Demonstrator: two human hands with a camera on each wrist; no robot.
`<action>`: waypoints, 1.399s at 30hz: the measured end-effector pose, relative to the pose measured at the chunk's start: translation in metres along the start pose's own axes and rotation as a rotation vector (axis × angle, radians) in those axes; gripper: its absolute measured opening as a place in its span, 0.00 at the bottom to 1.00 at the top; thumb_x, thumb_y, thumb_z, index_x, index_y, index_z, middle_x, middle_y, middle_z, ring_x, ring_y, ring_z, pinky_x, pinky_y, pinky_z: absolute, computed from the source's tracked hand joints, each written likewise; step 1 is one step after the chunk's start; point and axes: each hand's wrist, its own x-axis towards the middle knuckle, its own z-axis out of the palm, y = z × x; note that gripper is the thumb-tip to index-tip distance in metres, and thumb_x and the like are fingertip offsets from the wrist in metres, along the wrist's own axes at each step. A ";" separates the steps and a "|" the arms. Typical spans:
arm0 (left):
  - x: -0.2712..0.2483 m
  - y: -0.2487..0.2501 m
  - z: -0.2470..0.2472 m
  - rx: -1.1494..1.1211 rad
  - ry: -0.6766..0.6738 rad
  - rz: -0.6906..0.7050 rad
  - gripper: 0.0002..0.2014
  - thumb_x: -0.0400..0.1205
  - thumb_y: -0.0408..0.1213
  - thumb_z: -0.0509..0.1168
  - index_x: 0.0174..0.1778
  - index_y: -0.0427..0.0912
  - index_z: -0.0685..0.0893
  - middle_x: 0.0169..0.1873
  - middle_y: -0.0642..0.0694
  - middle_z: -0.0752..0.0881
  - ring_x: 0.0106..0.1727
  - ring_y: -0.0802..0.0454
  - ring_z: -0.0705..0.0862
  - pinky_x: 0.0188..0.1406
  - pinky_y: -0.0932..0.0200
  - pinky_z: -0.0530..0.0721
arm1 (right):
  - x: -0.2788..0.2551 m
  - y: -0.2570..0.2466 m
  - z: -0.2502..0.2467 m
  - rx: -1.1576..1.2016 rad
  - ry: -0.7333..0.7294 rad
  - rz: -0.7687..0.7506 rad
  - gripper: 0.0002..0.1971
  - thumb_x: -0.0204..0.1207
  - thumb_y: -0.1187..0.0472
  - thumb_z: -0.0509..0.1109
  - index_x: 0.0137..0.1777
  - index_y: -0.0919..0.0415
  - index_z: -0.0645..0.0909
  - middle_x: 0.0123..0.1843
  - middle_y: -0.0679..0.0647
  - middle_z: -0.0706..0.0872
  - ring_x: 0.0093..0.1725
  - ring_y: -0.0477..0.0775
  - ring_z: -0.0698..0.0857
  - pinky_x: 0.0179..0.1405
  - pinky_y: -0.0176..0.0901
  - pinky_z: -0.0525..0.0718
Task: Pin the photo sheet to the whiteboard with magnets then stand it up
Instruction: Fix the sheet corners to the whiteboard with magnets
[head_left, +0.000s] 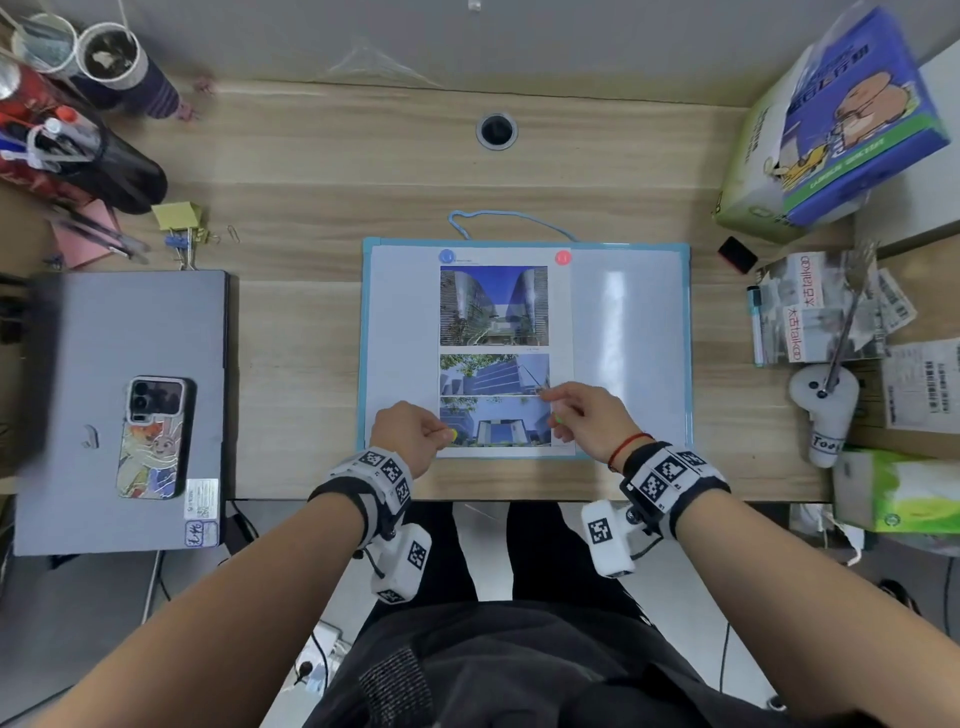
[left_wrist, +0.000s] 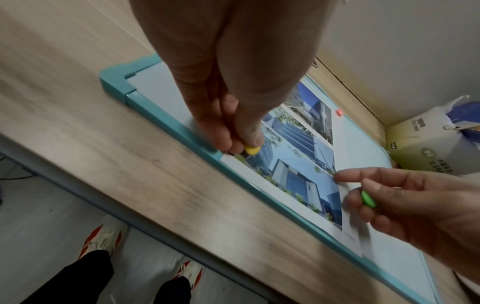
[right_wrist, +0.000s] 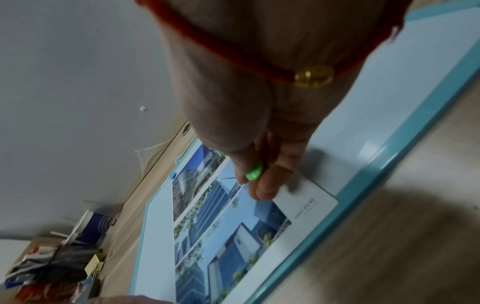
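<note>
A teal-framed whiteboard (head_left: 631, 332) lies flat on the desk. On it lies the photo sheet (head_left: 493, 306) with three building photos. A blue magnet (head_left: 446, 256) and a red magnet (head_left: 563, 257) sit on its top corners. My left hand (head_left: 410, 434) pinches a yellow magnet (left_wrist: 251, 150) over the sheet's lower left corner. My right hand (head_left: 576, 415) holds a green magnet (left_wrist: 368, 199) between thumb and fingers above the sheet's lower right part, its forefinger stretched out over the paper.
A closed laptop (head_left: 104, 332) with a phone (head_left: 154, 436) on it lies to the left. Pen holders and clips stand at the back left. At the right are a tissue pack (head_left: 831, 124), an eraser (head_left: 737, 254), a marker (head_left: 756, 325) and papers. The desk's front edge runs just below the board.
</note>
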 end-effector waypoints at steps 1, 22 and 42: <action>0.001 0.000 0.000 0.013 0.003 0.002 0.11 0.78 0.45 0.72 0.48 0.42 0.93 0.40 0.44 0.93 0.40 0.54 0.86 0.53 0.59 0.85 | -0.002 0.002 -0.001 -0.026 0.009 -0.011 0.09 0.81 0.65 0.64 0.55 0.61 0.84 0.40 0.55 0.92 0.35 0.51 0.89 0.46 0.42 0.89; -0.003 0.002 0.004 0.055 0.067 -0.071 0.06 0.77 0.41 0.73 0.45 0.43 0.90 0.44 0.44 0.92 0.40 0.53 0.83 0.44 0.63 0.79 | -0.011 0.024 0.004 -0.251 0.098 0.010 0.05 0.66 0.62 0.82 0.39 0.57 0.89 0.31 0.41 0.85 0.33 0.37 0.83 0.35 0.20 0.74; -0.001 0.006 0.002 0.070 0.052 -0.107 0.04 0.75 0.41 0.75 0.41 0.44 0.90 0.42 0.44 0.91 0.39 0.50 0.85 0.41 0.62 0.81 | -0.008 0.026 0.002 -0.314 0.147 0.034 0.07 0.65 0.57 0.82 0.37 0.53 0.87 0.31 0.44 0.85 0.35 0.44 0.84 0.41 0.33 0.80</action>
